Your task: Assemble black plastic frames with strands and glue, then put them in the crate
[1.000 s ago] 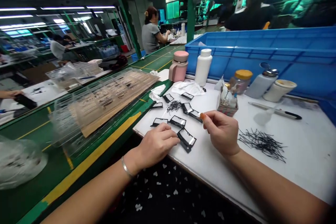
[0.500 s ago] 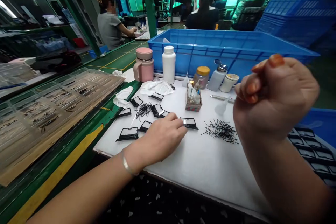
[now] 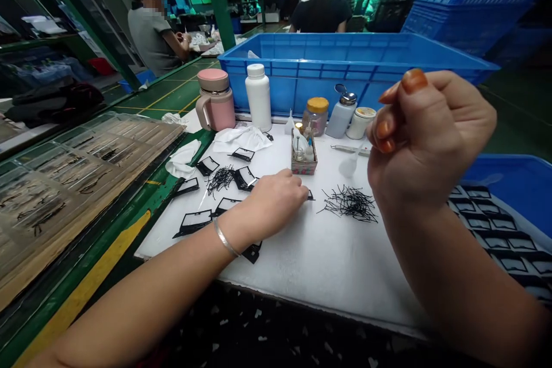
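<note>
A white-topped bench (image 3: 336,264) carries the work, with a long blue plastic crate (image 3: 297,89) standing along its far edge and a blue plastic tray (image 3: 517,177), lined with rows of black rectangular frames (image 3: 487,221), beside its right edge. The worker's right hand (image 3: 431,132), down among the loose pieces a second earlier, is now raised in front of the bench's right edge, wrist upright, fingers curled closed with the thumb folded over them and orange nails toward the camera; whether anything is pinched inside cannot be told. The left arm stretches in from the near edge, palm down, a silver bangle (image 3: 225,237) at the wrist. The left hand (image 3: 278,201), fingers bent, now covers most of a frame that lay in plain view beyond its fingertips half a second ago; its grip cannot be told. Loose black frames with pale windows (image 3: 194,222) lie toward the bench's left edge, around a small heap of thin black strips (image 3: 221,178). A larger heap of black strips (image 3: 351,205) lies right of the left hand. Just past its fingertips, only a dark corner of the covered frame (image 3: 310,195) shows.
</note>
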### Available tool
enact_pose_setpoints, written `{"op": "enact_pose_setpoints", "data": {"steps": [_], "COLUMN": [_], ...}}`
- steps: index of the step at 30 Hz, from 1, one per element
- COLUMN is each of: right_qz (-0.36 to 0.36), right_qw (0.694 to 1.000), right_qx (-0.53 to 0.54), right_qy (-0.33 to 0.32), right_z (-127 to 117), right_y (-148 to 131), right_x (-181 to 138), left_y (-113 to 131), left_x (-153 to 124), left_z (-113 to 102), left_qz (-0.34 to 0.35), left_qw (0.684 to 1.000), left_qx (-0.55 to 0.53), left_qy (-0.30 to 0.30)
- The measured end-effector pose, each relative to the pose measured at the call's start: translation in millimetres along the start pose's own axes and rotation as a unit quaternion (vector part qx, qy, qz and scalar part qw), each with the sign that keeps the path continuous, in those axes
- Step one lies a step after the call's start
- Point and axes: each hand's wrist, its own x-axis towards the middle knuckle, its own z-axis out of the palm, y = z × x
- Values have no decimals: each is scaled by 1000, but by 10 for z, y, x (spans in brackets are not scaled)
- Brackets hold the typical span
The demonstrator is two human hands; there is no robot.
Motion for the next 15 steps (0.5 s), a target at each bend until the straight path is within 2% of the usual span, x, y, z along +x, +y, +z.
{"op": "enact_pose_setpoints", "data": {"steps": [2, 4, 6, 8, 11, 13, 15], "right_qz": [-3, 5, 44, 115, 239, 300, 338], "right_qw": [1000, 999, 993, 980, 943, 916, 897], "right_qx": [-7, -21, -44, -74, -108, -102, -77], "right_qy": [-10, -43, -97, -146, -205, -246, -276], "right_z": [3, -7, -38, -89, -172, -208, -220], "right_y": [27, 63, 114, 182, 282, 319, 327], "right_x": [21, 47, 70, 78, 39, -23, -96], "left_y": [-62, -134, -201, -252, -284, -273, -247], "left_x": [-35, -73, -108, -132, -133, -115, -94], "left_z": [-99, -202, -275, -301, -273, -246, -230], "left_qz": [-37, -106, -180, -229, -260, -270, -270], "left_qw": [993, 954, 871, 765, 628, 578, 559], "left_qx": [-89, -245, -422, -572, -709, -748, -763], "left_qy": [68, 138, 177, 187, 186, 183, 178]}}
